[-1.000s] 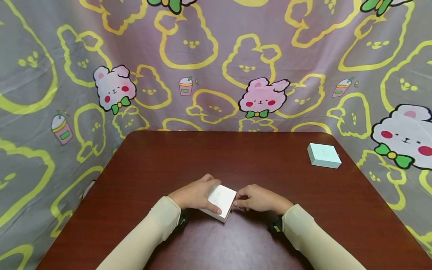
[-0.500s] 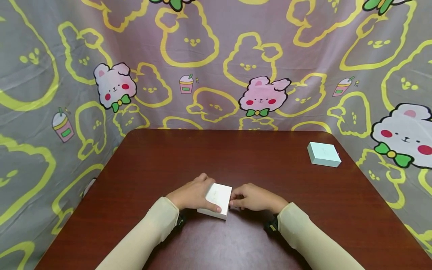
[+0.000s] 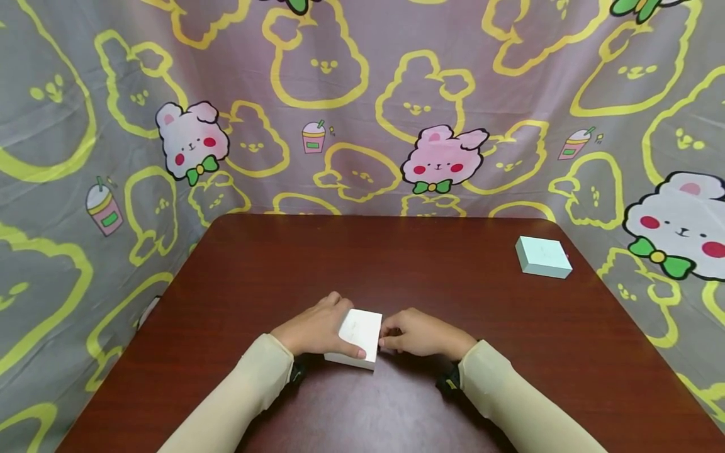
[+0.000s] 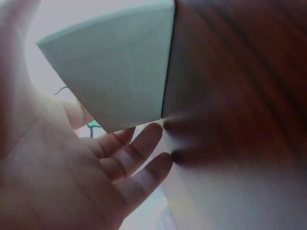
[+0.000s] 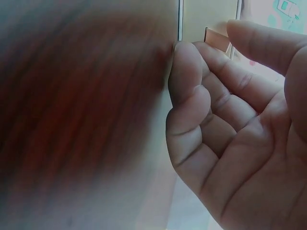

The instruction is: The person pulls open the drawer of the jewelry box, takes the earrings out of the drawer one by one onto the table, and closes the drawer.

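Bearing faint markings, white box [image 3: 365, 330], left grip [image 3: 317, 328] clasping it, right grip [image 3: 423, 333], hold unclear

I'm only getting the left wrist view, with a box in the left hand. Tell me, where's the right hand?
Observer: The head view shows the right hand at the white box, on its right side, opposite the left hand.
Operator: Does anything stick out there?
Observer: Yes, the right wrist view shows a small brownish tab close to the right thumb; I can't tell whether it's pinched.
Operator: Anything else out there?
Observer: A pale mint box lies toward the far right corner of the table, apart from both hands.
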Motion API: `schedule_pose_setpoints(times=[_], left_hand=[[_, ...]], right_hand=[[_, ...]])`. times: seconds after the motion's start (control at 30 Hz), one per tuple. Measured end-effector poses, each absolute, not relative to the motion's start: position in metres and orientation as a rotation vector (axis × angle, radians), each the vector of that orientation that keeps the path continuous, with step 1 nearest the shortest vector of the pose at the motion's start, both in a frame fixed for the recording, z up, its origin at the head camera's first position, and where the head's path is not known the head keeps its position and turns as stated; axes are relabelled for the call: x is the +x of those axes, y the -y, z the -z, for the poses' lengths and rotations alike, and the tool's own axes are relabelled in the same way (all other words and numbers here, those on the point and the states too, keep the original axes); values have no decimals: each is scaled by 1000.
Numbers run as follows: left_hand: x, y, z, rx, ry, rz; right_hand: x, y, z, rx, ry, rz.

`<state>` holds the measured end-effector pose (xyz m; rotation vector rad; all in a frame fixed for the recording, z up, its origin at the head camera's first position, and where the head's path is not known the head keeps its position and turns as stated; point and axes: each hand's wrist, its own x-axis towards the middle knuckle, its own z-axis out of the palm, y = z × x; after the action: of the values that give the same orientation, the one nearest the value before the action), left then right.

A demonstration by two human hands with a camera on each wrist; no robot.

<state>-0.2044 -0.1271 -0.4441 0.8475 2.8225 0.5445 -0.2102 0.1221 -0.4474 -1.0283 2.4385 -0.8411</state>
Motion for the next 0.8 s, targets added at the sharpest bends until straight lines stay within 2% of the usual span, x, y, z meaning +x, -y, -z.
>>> schedule_pose_setpoints(times=[0.8], left_hand=[[-199,147,443,811,-2823,-574]], right_hand=[[-207,-93,447,-1104,-2551,713]])
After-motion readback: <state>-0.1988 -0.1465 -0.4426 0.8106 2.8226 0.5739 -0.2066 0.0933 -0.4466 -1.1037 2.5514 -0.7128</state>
